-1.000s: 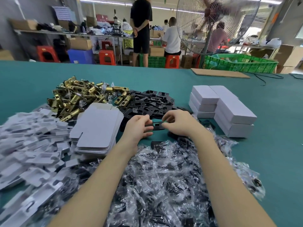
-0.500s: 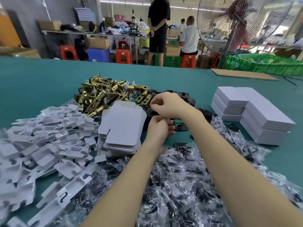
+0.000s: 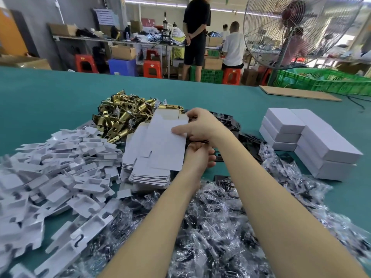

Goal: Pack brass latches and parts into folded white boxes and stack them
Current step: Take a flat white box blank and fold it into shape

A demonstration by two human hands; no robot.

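Now | right hand (image 3: 200, 125) pinches flat box blank (image 3: 166, 141) | unprinted

On my desk (image 3: 50, 93), latches (image 3: 122, 117) lie behind the flat box stack (image 3: 148, 169); inserts (image 3: 50, 173) sit left, closed boxes (image 3: 313, 141) right, bagged parts (image 3: 216, 227) nearest me.

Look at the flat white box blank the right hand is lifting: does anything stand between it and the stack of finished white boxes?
Nothing tall does. The right hand pinches the flat box blank. Between it and the finished boxes lie only low black plates and bagged parts on the green table.
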